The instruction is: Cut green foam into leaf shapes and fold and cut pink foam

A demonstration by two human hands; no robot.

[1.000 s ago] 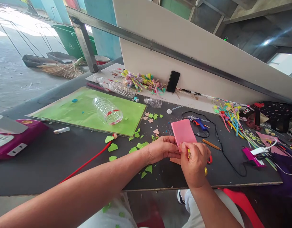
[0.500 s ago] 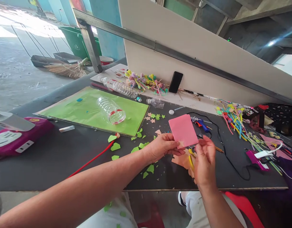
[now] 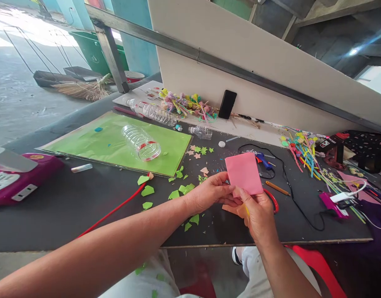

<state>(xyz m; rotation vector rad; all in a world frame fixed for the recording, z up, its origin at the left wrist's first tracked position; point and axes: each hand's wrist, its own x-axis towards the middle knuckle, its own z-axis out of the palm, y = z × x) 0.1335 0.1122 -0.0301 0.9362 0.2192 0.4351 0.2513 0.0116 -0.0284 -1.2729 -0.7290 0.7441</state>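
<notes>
A square of pink paper point(image 3: 244, 173), perhaps several layers thick, is held up above the dark table. My left hand point(image 3: 217, 189) pinches its lower left corner between thumb and fingers. At the lower right edge, my right hand point(image 3: 259, 209) grips the same paper, thumb on the front. Behind the right hand, a red curved handle point(image 3: 274, 202) shows, with a bit of yellow; the rest of that tool is hidden. An orange paper scrap point(image 3: 235, 210) lies on the table below the hands, partly covered. Green paper scraps point(image 3: 181, 190) are scattered by my left forearm.
A clear cut bottle point(image 3: 141, 142) lies on a green sheet point(image 3: 81, 142) at left. A blue glue gun point(image 3: 264, 161) and black cable point(image 3: 285, 182) are beyond the right hand. A phone point(image 3: 227, 104) leans on the back board. A purple power strip point(image 3: 22, 178) sits far left.
My right hand has closed in on the pink paper, its thumb now on the lower edge. The paper has shifted slightly right, and the view has moved a little.
</notes>
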